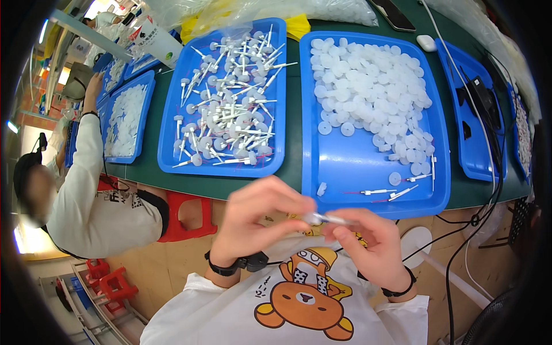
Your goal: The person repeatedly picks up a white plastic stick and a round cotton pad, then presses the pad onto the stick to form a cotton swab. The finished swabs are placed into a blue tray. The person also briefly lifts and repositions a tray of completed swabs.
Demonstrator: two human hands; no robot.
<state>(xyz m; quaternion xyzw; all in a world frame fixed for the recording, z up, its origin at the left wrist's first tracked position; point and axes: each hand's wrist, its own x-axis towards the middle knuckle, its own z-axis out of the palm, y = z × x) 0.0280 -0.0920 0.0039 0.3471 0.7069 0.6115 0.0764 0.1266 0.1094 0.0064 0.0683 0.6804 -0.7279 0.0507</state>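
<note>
My left hand [261, 213], slightly blurred, pinches a small whitish plastic disc [312, 218] between thumb and fingertips. Against it, my right hand [371, 244] grips a thin white stick [339, 220], its fingers closed round the far end. Disc and stick meet in front of my chest, just off the table's near edge; blur hides whether they are joined. Beyond my right hand, a blue tray [328, 167] carries a heap of translucent round discs [368, 80] and a few white sticks with red wires [402, 192]. Left of it, another blue tray [165, 155] holds many stick-and-disc pieces [230, 103].
At the left, a person in a white top [86, 195] reaches toward more blue trays [144, 115]. A white cup [155, 40], a phone [394, 14] and an earbud case [426, 42] lie along the back. Black cables [489, 184] hang at the right.
</note>
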